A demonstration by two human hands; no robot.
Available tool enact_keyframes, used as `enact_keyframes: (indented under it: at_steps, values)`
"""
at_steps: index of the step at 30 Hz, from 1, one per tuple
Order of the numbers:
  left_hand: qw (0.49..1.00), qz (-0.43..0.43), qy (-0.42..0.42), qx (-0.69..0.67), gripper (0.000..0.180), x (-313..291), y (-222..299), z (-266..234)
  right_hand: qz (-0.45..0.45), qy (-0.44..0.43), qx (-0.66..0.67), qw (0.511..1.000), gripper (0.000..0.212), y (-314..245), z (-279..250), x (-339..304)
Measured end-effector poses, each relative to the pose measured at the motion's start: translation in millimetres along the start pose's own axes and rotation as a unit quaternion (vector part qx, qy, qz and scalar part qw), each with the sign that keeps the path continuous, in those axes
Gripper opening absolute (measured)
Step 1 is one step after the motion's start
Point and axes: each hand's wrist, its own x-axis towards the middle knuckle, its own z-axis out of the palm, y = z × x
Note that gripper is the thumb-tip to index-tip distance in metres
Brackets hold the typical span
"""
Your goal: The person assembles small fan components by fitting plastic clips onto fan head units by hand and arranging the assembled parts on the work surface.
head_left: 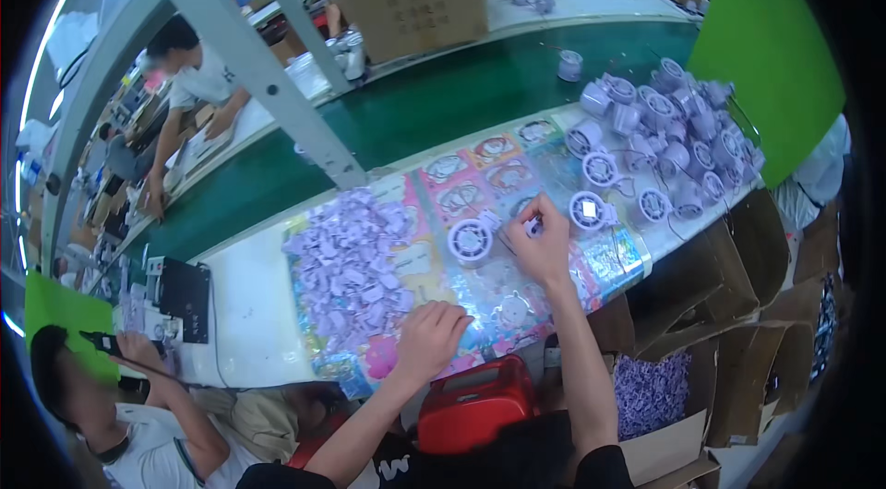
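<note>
My right hand is closed, with a small purple plastic part showing between its fingers; much of that part is hidden. Just to its left lies a round purple fan housing with a short neck pointing toward the hand. Another fan housing, with a white square at its centre, lies to the right of the hand. My left hand rests near the front edge of the colourful mat, fingers loosely bent and holding nothing visible. Beside it spreads a heap of small purple plastic pieces.
A large pile of purple fan housings with wires fills the table's right end. Behind runs a green conveyor belt carrying a single housing. Cardboard boxes stand at right; a red stool is below. A co-worker sits at left.
</note>
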Motion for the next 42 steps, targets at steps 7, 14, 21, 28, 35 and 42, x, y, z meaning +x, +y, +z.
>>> enact_keyframes:
  at_steps: [7, 14, 21, 28, 35, 42]
  values:
    - [0.999, -0.011, 0.026, 0.046, 0.014, 4, 2, 0, 0.035, -0.025, -0.119, 0.992, 0.019, 5, 10, 6]
    - [0.996, 0.042, 0.019, 0.075, 0.012, -7, -6, 0, 0.051, -0.003, -0.104, 0.993, 0.017, 3, 25, 6]
    - [0.993, 0.049, 0.07, 0.08, 0.009, -1, 1, 6, 0.014, 0.052, -0.091, 0.994, 0.014, 10, 10, 9]
    - [0.994, -0.015, 0.08, 0.068, 0.013, -4, -7, 6, 0.01, 0.012, -0.078, 0.997, 0.01, 12, 22, 9]
    - [0.995, -0.026, 0.084, 0.049, 0.01, 3, 3, 9, 0.027, -0.008, -0.085, 0.996, 0.017, 10, 9, 11]
    - [0.992, -0.014, 0.109, 0.054, 0.011, -2, 0, 6, -0.013, 0.017, -0.059, 0.998, 0.019, 17, 13, 9]
